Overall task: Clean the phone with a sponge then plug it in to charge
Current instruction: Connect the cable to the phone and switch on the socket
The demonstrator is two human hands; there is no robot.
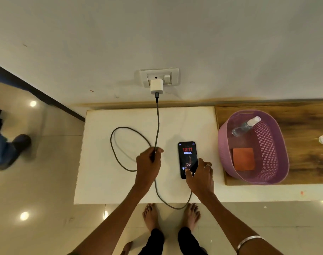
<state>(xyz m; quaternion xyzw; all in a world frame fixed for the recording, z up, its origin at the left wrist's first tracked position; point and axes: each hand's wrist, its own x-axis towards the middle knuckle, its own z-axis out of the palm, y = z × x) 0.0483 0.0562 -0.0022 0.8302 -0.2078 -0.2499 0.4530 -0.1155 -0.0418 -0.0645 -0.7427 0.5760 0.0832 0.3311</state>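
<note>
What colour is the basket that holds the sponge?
The basket is pale purple with perforated walls, seen in the head view; the sponge inside is orange.

The worktop (105,162) is plain white, and a brown wood-grain board (304,122) with dark streaks lies at its 3 o'clock side. On the board stands a lilac basket (278,144) with a perforated lattice wall, holding an orange sponge (243,159) and a clear bottle (245,126) with a whitish cap. The phone (188,157) is black, its screen showing red digits and white lettering. The cable (158,122) is dark grey-green, the charger (156,86) white, the wall socket (159,77) off-white
</note>
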